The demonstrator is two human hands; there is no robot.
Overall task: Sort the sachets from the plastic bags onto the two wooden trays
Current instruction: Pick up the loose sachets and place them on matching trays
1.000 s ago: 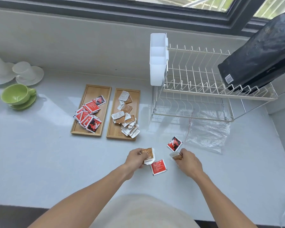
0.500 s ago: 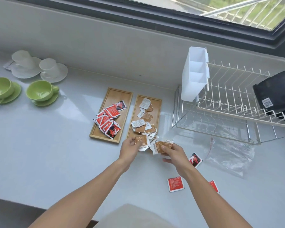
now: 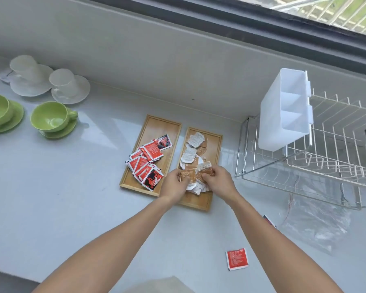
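Both arms are reaching forward; the left hand (image 3: 174,182) and right hand (image 3: 217,181) are pinching brown sachets (image 3: 205,167) over the right tray (image 3: 217,144), bare counter (image 3: 72,197) lying leftward.

My left hand (image 3: 174,182) pinches a brown sachet (image 3: 187,176) speckled white. Red sachets (image 3: 145,163) with black patches fill one pale wooden tray (image 3: 156,127); brown and white ones (image 3: 193,149) fill the other. Green cups (image 3: 51,117) sit beside white cups (image 3: 63,81).

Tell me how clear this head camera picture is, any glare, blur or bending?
Head view: daylight from the window; soft glare on the counter near the green cup. Wide-angle bending curves the window frame and rack. Slight blur on both hands, left and right, and the brown sachets; print unreadable.
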